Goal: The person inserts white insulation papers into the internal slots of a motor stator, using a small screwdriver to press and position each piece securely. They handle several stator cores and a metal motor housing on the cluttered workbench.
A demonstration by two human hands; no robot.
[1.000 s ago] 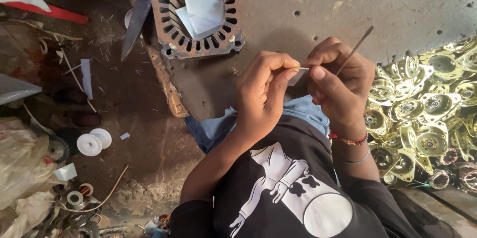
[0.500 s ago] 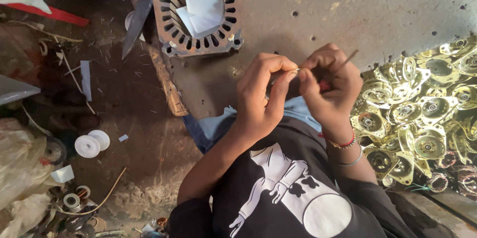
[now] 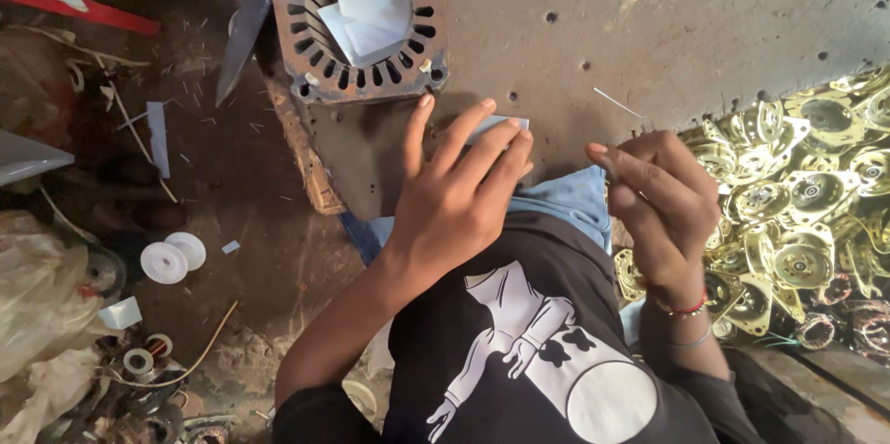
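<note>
Head view: both hands have come apart since half a second ago, when they were pinched together over a small strip; the fine two-handed work has broken off for a press-down. The left hand [image 3: 454,198] now lies flat, fingers spread, pressing the small white paper strip [image 3: 501,122] onto the grey scuffed metal work surface [image 3: 705,18], just at 6 o'clock of the rusty square slotted motor stator core [image 3: 357,22]. The right hand [image 3: 658,198], at 3 o'clock of the left, is curled closed; whether it holds anything cannot be told, though a dark sliver shows at the fingertips. The stator's round bore holds folded white paper sheets [image 3: 371,16]. At 3 o'clock, a heap of shiny brass-coloured stamped metal brackets [image 3: 797,194]. At 9 o'clock, two white plastic spool discs [image 3: 173,257] on the dirt floor.
</note>
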